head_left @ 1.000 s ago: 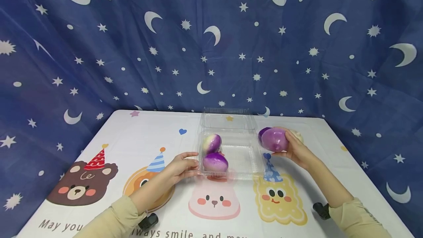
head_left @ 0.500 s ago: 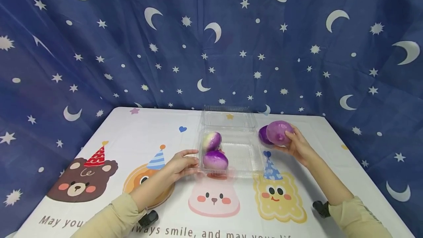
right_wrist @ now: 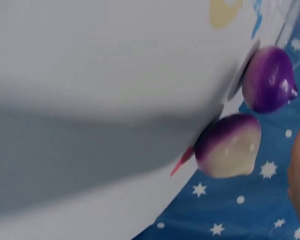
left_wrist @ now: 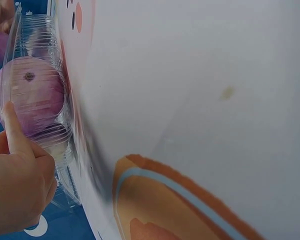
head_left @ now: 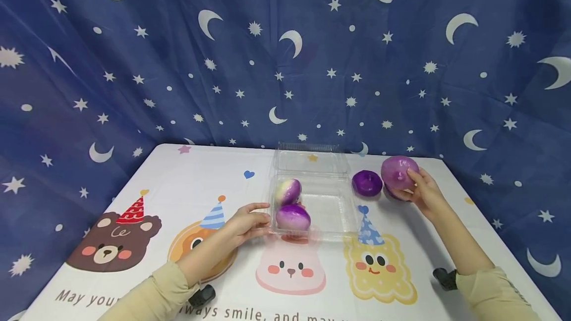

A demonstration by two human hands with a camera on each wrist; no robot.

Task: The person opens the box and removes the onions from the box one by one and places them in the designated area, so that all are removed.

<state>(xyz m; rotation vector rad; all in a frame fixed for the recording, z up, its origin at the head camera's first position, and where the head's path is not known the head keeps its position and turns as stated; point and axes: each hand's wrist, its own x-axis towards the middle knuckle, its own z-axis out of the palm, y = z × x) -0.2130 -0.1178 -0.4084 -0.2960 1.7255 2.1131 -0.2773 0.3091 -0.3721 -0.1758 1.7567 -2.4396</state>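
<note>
The right hand (head_left: 426, 193) has the light onion (head_left: 398, 171) by its right side, thumb on the near face, fingers curled beneath. That onion is above the desk (head_left: 330, 271), right of the clear box (head_left: 327, 212). The left hand (head_left: 250, 221) is loosely spread, fingertips against the box's left wall, gripping nothing.

The light onion looks light and fairly firm; its gloss may make it slippery. A grip across the widest part should suit it better than the tapered tip. The box's thin plastic would probably flex or slide under a hard push, so steadying it low at the wall seems wise.

The head view shows two onions inside the box, a whiter onion (head_left: 290, 191) and a front onion (head_left: 293, 217). The left wrist view shows the index finger straight against the ribbed wall. The right wrist view misses the light onion but reveals the cream onion (right_wrist: 233, 150), mostly hidden from the head, beside the dark onion (right_wrist: 268, 80).
</note>
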